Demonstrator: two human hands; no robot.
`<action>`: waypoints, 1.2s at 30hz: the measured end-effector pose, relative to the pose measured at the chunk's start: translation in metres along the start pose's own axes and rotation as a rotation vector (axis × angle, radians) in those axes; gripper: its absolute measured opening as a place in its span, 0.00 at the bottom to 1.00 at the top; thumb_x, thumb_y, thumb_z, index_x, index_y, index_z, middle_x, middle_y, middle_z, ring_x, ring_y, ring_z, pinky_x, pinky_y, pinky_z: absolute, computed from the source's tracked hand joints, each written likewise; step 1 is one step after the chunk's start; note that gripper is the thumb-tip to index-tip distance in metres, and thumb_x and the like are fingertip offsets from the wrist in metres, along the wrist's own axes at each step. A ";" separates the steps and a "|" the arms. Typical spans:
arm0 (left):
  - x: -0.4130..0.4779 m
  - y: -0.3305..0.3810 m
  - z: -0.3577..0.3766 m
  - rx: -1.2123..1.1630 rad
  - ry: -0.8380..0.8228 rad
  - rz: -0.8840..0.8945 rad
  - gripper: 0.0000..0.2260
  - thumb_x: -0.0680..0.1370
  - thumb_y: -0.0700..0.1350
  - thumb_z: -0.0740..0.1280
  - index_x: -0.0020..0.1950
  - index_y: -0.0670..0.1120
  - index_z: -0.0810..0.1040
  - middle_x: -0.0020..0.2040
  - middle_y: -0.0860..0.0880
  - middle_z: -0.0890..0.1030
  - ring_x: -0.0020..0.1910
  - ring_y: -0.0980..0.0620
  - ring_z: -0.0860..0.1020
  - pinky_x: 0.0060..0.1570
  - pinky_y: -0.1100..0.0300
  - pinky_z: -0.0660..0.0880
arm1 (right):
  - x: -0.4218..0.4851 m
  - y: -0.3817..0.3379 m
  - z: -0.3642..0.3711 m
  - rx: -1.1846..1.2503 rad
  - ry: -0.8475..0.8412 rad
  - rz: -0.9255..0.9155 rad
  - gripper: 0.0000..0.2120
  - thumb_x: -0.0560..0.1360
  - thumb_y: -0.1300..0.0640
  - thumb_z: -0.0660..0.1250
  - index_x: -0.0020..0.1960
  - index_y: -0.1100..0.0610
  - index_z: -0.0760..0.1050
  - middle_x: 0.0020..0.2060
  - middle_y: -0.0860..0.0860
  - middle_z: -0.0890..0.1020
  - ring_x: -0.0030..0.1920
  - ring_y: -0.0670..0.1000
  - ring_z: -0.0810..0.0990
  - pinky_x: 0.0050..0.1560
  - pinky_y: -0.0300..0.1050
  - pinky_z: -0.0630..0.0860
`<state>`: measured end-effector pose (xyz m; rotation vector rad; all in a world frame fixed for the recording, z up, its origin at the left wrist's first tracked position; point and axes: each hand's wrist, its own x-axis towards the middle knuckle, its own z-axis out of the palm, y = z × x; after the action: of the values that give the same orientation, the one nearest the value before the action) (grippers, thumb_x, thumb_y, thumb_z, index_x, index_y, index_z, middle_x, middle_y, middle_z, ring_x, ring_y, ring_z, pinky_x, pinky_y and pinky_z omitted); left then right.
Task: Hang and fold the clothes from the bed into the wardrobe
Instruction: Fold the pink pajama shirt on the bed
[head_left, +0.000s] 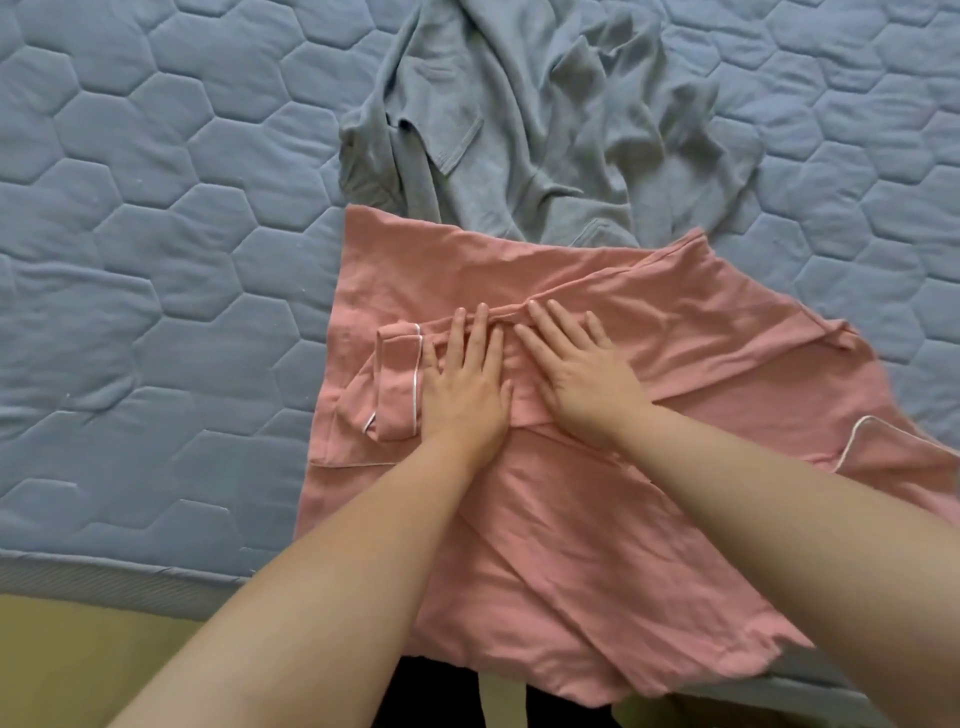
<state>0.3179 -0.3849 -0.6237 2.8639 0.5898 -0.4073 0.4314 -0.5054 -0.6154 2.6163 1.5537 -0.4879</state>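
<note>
**Both palms flat on the pink garment**

A pink garment (597, 467) lies spread across the bed (130, 260), filling the centre and lower right of the frame. Its near edge hangs past the mattress edge at the bottom. A cuff with white piping (397, 384) sits folded in at centre left of the garment, and another white-piped edge shows at the right.

The left hand (467, 389) lies palm down on the pink cloth just right of the cuff, its fingers straight and close together, gripping nothing. The right hand (576, 374) lies flat beside it, fingers straight and slightly spread, fingertips at a fold ridge that runs across the garment. The two hands are nearly touching.

A crumpled grey garment (519, 119) lies at the top centre, its lower edge tucked under the pink one.
</note>
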 end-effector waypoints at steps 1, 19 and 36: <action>0.003 -0.005 0.008 0.008 -0.009 0.007 0.29 0.81 0.56 0.53 0.79 0.50 0.48 0.79 0.48 0.41 0.77 0.46 0.40 0.72 0.43 0.37 | 0.005 0.010 0.003 -0.078 -0.077 -0.083 0.29 0.76 0.45 0.49 0.76 0.52 0.60 0.76 0.53 0.59 0.76 0.55 0.58 0.72 0.61 0.55; -0.020 -0.050 0.039 0.051 0.026 -0.042 0.32 0.76 0.60 0.44 0.77 0.46 0.47 0.77 0.51 0.42 0.75 0.56 0.39 0.71 0.48 0.35 | 0.013 -0.035 0.026 -0.002 -0.113 -0.062 0.30 0.76 0.43 0.48 0.75 0.51 0.61 0.76 0.56 0.59 0.76 0.56 0.57 0.72 0.59 0.56; -0.054 0.018 0.042 -0.004 -0.120 0.175 0.32 0.76 0.58 0.48 0.78 0.44 0.55 0.78 0.47 0.54 0.77 0.47 0.52 0.73 0.40 0.51 | -0.067 -0.014 0.045 0.107 0.036 0.161 0.27 0.78 0.48 0.52 0.75 0.55 0.62 0.75 0.56 0.61 0.75 0.55 0.60 0.70 0.65 0.58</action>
<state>0.2683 -0.4299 -0.6448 2.8322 0.3160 -0.5430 0.3789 -0.5650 -0.6365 2.8160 1.3471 -0.5276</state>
